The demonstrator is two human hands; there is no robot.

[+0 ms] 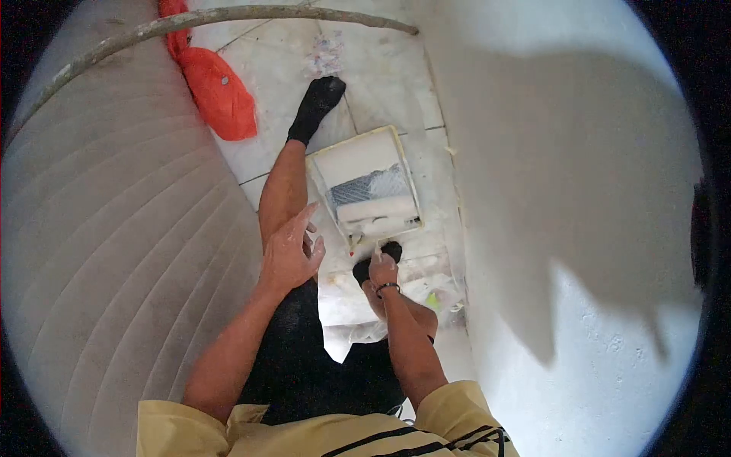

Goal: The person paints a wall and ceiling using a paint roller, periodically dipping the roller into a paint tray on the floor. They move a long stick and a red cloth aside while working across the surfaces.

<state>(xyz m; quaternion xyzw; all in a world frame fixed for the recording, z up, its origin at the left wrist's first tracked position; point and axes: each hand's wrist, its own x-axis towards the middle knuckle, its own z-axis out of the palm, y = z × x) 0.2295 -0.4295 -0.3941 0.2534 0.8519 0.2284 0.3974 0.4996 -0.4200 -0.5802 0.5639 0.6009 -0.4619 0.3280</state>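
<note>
My left hand [291, 251], smeared with white paint, is held over my left leg. Its fingers are apart and nothing is in it. Further right, my right hand [383, 270], with a dark band at the wrist, is low beside my right foot. Its fingers look curled together, and whether they hold anything is hidden. Just beyond it a paint tray [359, 156] lies on the floor, with white paint and a grey ribbed slope. Across its near end rests a white-coated paint roller [377, 209]. A small yellowish piece with a red tip [352, 252] sticks out at the tray's near corner.
A quilted pale mattress [129, 251] stands along the left. The white wall [518, 228] rises close on the right, under shadow. A red cloth or bag [221, 95] lies ahead, below a curved stick [251, 12]. Clear plastic [369, 332] lies near my right foot.
</note>
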